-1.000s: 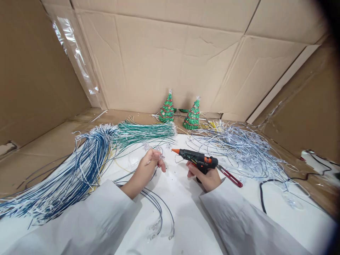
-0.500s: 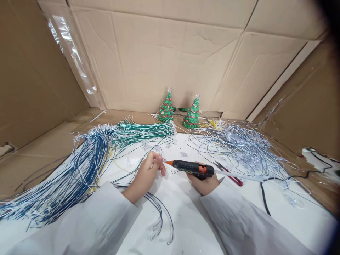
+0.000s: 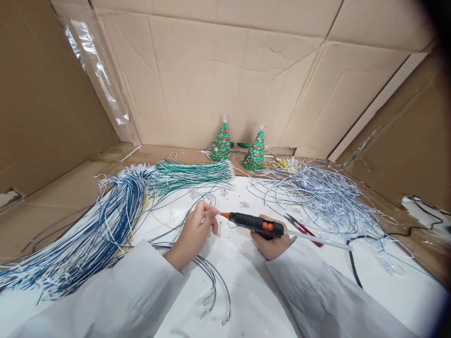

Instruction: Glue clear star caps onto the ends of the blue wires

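Cardboard walls (image 3: 225, 80) enclose the white table (image 3: 243, 277). Blue and white wires (image 3: 88, 234) run off the left edge. The right hand (image 3: 270, 239), mostly hidden, wraps the black glue gun (image 3: 255, 223). The left hand (image 3: 195, 230) pinches something tiny at the nozzle, too small to identify.

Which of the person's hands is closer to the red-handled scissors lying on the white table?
Right. The right hand, gripping the black glue gun, sits just left of the red-handled scissors. The left hand is farther left, beyond the gun's orange nozzle.
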`<state>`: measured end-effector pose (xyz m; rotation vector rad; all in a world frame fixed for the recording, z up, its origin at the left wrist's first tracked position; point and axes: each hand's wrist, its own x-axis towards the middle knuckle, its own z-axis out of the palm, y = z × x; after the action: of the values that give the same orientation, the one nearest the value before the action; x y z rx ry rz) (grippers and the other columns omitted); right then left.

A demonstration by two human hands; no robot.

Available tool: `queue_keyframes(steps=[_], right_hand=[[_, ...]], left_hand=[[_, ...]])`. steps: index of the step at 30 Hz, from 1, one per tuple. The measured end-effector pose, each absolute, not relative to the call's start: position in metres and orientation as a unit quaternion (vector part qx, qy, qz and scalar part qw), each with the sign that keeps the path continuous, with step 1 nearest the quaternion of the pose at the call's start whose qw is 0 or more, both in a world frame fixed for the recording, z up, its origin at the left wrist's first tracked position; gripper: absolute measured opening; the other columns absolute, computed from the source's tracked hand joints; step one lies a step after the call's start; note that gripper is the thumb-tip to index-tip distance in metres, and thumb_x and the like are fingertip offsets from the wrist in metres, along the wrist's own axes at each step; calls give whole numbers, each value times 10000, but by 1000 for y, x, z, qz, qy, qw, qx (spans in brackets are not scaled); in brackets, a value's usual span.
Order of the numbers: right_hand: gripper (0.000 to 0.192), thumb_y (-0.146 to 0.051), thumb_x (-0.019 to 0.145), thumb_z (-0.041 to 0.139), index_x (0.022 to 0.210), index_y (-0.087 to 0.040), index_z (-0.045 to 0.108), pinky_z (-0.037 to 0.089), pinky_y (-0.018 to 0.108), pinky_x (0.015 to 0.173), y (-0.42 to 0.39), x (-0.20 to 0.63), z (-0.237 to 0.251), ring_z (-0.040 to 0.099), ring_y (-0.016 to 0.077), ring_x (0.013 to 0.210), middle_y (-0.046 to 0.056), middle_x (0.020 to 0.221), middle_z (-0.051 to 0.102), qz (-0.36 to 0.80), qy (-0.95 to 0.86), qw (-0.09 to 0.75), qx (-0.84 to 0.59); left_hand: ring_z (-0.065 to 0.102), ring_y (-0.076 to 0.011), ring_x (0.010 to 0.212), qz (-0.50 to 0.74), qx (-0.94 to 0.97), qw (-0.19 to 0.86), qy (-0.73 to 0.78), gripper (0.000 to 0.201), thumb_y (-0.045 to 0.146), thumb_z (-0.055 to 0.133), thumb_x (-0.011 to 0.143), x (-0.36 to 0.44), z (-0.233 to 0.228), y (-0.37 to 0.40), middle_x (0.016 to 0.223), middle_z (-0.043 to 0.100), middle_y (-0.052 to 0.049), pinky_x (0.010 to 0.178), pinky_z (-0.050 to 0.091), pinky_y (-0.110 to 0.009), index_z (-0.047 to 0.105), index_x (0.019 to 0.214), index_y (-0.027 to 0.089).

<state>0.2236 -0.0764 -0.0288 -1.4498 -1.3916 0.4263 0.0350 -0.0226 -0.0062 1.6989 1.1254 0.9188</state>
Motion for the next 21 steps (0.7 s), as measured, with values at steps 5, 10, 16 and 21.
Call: queue_keyframes(steps=[5, 10, 16, 21], right_hand=[[112, -282, 644, 546, 583, -189, 529, 301, 215, 423, -78, 224, -25, 402, 106, 426, -47, 438, 424, 171, -606, 498, -597], [248, -420, 701, 531, 660, -183, 591, 374, 237, 478, -69, 230, -28, 519, 155, 512, -5, 523, 541, 124, -549, 441, -699], [316, -451, 666, 545, 685, -156, 655, 396, 323, 528, -57, 246, -30, 596, 288, 645, 95, 596, 609, 88, -501, 364, -780], [329, -423, 640, 563, 827, -159, 620, 418, 347, 633, -55, 250, -30, 582, 284, 772, 100, 776, 607, 71, -507, 353, -783]], left_hand=[[454, -142, 523, 378, 662, 451, 465, 332, 503, 345, 883, 35, -9, -18, 514, 587, 44, 586, 329, -259, 401, 739, 208], [458, -143, 517, 394, 643, 469, 460, 384, 553, 346, 858, 34, -10, -12, 490, 580, 27, 568, 316, -261, 412, 713, 204], [447, -132, 475, 404, 617, 518, 435, 476, 655, 316, 813, 37, -8, -12, 451, 561, 16, 532, 310, -262, 413, 712, 200], [444, -137, 470, 413, 592, 542, 430, 519, 689, 312, 788, 37, -5, -10, 425, 553, -5, 510, 302, -262, 421, 666, 196]])
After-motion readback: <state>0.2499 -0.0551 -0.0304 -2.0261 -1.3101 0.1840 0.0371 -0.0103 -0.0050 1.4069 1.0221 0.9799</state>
